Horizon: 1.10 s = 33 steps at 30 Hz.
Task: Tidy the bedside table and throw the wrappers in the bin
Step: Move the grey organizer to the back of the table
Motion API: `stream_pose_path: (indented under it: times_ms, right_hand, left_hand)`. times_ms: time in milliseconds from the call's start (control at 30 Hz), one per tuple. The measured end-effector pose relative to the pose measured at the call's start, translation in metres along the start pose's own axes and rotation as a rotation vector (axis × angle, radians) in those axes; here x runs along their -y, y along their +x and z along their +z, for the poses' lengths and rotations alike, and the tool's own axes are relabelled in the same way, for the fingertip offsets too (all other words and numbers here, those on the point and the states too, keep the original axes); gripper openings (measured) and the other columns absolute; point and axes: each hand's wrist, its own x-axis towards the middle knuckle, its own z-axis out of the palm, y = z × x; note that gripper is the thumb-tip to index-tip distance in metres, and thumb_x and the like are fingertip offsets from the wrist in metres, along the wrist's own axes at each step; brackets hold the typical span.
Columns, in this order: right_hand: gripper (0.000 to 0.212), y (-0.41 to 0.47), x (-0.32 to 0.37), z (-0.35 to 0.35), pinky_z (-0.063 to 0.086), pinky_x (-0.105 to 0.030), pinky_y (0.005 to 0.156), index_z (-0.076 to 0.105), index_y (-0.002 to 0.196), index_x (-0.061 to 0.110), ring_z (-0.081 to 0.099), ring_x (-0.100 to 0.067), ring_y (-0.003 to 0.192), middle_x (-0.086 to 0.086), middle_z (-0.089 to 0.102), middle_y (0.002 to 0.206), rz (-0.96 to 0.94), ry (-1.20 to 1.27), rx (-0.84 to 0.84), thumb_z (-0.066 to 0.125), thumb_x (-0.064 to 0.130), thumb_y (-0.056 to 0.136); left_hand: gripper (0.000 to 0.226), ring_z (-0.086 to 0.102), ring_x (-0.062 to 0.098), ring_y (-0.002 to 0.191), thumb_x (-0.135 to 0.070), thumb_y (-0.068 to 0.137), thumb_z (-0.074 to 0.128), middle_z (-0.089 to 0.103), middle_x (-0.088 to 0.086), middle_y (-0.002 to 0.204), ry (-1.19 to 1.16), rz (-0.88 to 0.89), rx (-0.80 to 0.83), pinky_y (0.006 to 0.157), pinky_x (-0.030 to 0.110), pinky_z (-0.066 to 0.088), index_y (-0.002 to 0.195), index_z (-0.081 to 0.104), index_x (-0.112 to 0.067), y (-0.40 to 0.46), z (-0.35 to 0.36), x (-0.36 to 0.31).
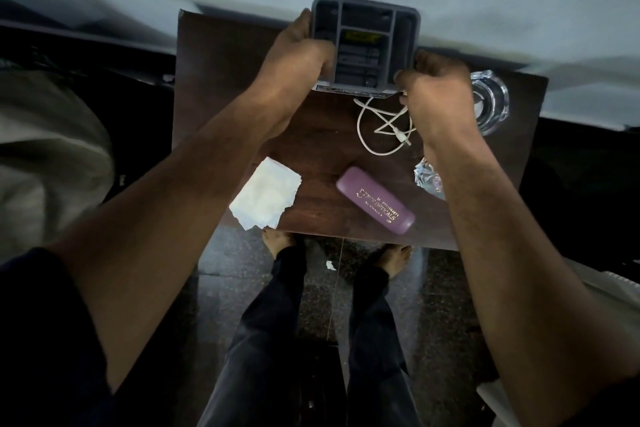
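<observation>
A grey compartment organiser stands at the far edge of the dark wooden bedside table. My left hand grips its left side and my right hand grips its near right corner. A coiled white cable lies just in front of the organiser, touching my right hand. Nearer me lie a crumpled white tissue at the front left edge, a purple spectacle case and a silver foil wrapper, partly hidden by my right forearm.
A clear glass ashtray sits at the table's right, behind my right hand. A pale wall rises behind the table. A small white scrap lies on the dark stone floor between my bare feet. Bedding shows at the left.
</observation>
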Motion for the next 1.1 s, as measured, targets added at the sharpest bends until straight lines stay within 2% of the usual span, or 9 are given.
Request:
stream_pose_path:
  times_ms: [100,200,300,467,533,700,767,933,1100]
  right_hand:
    - [0.012,-0.001,0.004,0.001,0.059,-0.043,0.092,0.072,0.074,0.029,0.073,-0.01,0.089,0.013,0.078,0.081,0.018,0.043,0.02,0.062,0.023,0.074]
    - [0.017,-0.004,0.007,0.005,0.058,-0.042,0.093,0.071,0.075,0.029,0.073,-0.008,0.09,0.013,0.077,0.083,0.013,0.051,0.026,0.063,0.016,0.082]
    - [0.02,-0.006,0.009,0.007,0.058,-0.04,0.094,0.072,0.08,0.028,0.072,-0.006,0.091,0.014,0.077,0.086,0.012,0.076,0.015,0.063,0.011,0.086]
    - [0.018,-0.009,0.013,0.015,0.058,-0.038,0.094,0.075,0.088,0.026,0.072,-0.004,0.092,0.015,0.077,0.089,0.002,0.085,0.035,0.064,0.011,0.087]
    - [0.019,-0.01,0.015,0.019,0.059,-0.039,0.092,0.075,0.089,0.026,0.072,-0.007,0.093,0.014,0.078,0.09,-0.005,0.074,0.047,0.063,0.011,0.086]
    - [0.024,-0.01,0.013,0.024,0.057,-0.028,0.081,0.071,0.081,0.028,0.068,0.003,0.076,0.021,0.074,0.073,0.018,0.085,0.056,0.061,0.007,0.086]
    - [0.028,-0.009,0.011,0.022,0.058,-0.03,0.081,0.07,0.075,0.03,0.067,0.003,0.074,0.022,0.072,0.07,0.025,0.078,0.045,0.06,0.006,0.086]
    - [0.023,-0.008,0.006,0.016,0.06,-0.045,0.087,0.071,0.076,0.029,0.073,-0.014,0.09,0.014,0.076,0.08,0.038,0.038,0.002,0.06,0.011,0.084]
    - [0.024,-0.007,0.003,0.008,0.059,-0.044,0.091,0.07,0.074,0.026,0.073,-0.011,0.091,0.016,0.075,0.078,0.05,0.062,-0.007,0.06,0.008,0.086]
  left_hand:
    - [0.035,0.065,-0.001,0.082,0.004,0.076,0.047,0.069,-0.013,0.085,0.003,-0.004,-0.012,0.064,0.008,0.047,0.095,0.062,-0.022,0.0,-0.004,-0.001]
    - [0.035,0.065,-0.003,0.081,0.003,0.077,0.049,0.07,-0.012,0.088,0.005,0.007,-0.018,0.065,0.008,0.046,0.096,0.063,-0.022,0.0,-0.006,-0.001]
    - [0.035,0.063,-0.011,0.071,0.007,0.08,0.048,0.067,-0.013,0.081,-0.002,0.02,-0.033,0.061,0.005,0.045,0.087,0.06,-0.025,-0.002,-0.009,-0.001]
    - [0.029,0.066,0.011,0.1,-0.002,0.074,0.049,0.069,-0.008,0.094,0.013,0.037,-0.029,0.076,0.017,0.048,0.096,0.061,-0.018,-0.004,-0.025,0.002]
    - [0.038,0.066,0.018,0.106,-0.006,0.069,0.049,0.07,-0.002,0.1,0.004,0.037,-0.053,0.081,0.024,0.048,0.104,0.062,-0.012,-0.003,-0.029,0.003]
    - [0.039,0.066,0.011,0.093,-0.004,0.067,0.048,0.068,-0.005,0.093,-0.014,0.011,-0.063,0.071,0.017,0.049,0.101,0.063,-0.015,-0.003,-0.027,0.007]
    - [0.04,0.066,0.008,0.092,-0.002,0.069,0.048,0.069,-0.008,0.093,0.014,0.003,-0.072,0.07,0.014,0.049,0.103,0.064,-0.017,-0.003,-0.025,0.008]
    - [0.046,0.07,0.009,0.103,-0.003,0.072,0.049,0.073,-0.009,0.102,0.063,-0.018,-0.06,0.082,0.021,0.048,0.113,0.066,-0.016,-0.002,-0.018,0.007]
    - [0.04,0.067,0.006,0.1,-0.004,0.07,0.05,0.071,-0.012,0.098,0.067,-0.04,-0.049,0.08,0.018,0.045,0.102,0.064,-0.024,-0.004,-0.008,0.003]
